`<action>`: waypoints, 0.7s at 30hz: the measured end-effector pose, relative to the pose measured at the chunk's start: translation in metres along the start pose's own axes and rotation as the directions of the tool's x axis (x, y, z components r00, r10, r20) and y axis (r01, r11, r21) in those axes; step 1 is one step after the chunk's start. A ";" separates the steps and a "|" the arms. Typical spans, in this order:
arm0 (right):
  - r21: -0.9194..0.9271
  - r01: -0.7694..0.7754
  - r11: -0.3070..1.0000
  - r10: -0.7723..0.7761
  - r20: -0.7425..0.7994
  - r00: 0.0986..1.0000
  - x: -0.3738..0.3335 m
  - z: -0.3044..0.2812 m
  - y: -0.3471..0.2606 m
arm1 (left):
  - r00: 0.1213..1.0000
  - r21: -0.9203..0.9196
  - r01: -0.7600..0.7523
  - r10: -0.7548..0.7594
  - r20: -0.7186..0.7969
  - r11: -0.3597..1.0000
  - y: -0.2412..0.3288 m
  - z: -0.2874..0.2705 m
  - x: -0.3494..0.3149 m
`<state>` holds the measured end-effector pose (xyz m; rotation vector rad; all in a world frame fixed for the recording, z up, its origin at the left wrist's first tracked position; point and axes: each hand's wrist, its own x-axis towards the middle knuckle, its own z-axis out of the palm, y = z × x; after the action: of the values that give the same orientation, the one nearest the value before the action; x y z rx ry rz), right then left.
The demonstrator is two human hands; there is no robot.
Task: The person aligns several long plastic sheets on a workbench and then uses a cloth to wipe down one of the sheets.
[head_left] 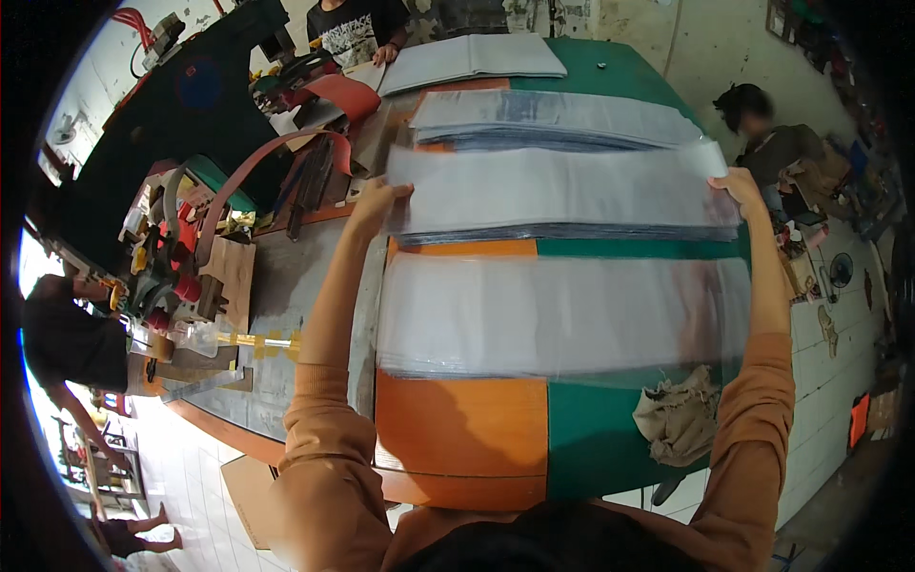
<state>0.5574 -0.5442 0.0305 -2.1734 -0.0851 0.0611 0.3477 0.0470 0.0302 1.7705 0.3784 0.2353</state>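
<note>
My left hand [376, 202] grips the left end of a long clear plastic sheet [558, 186], and my right hand [739, 186] grips its right end. The sheet is held stretched over the middle stack of plastic sheets [562, 231]. A nearer stack of clear sheets [562, 315] lies below my arms on the orange and green table [467, 429]. A farther stack [558, 119] lies beyond the held sheet. Both sleeves are orange.
A crumpled beige cloth [679, 419] sits at the table's near right. A machine with red belts and tools [205, 219] stands at the left. One person [357, 29] stands at the far end by an open grey book [472, 57]; another [762, 133] sits at the right.
</note>
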 end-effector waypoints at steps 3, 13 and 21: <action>-0.011 -0.050 0.999 0.051 0.034 0.998 -0.005 0.022 0.001 | 1.000 0.034 -0.002 0.002 -0.009 0.999 -0.005 -0.002 -0.005; 0.021 0.022 1.000 -0.018 -0.180 0.984 -0.010 0.014 -0.003 | 0.973 0.166 -0.129 0.157 -0.168 0.978 -0.034 -0.017 -0.004; -0.322 -0.318 0.892 0.367 0.105 0.924 -0.021 -0.002 -0.036 | 0.976 -0.191 0.209 -0.192 0.103 0.959 -0.005 0.005 -0.023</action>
<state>0.5352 -0.5273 0.0610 -2.4618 0.2144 0.4572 0.3280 0.0349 0.0249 1.5260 0.4548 0.0525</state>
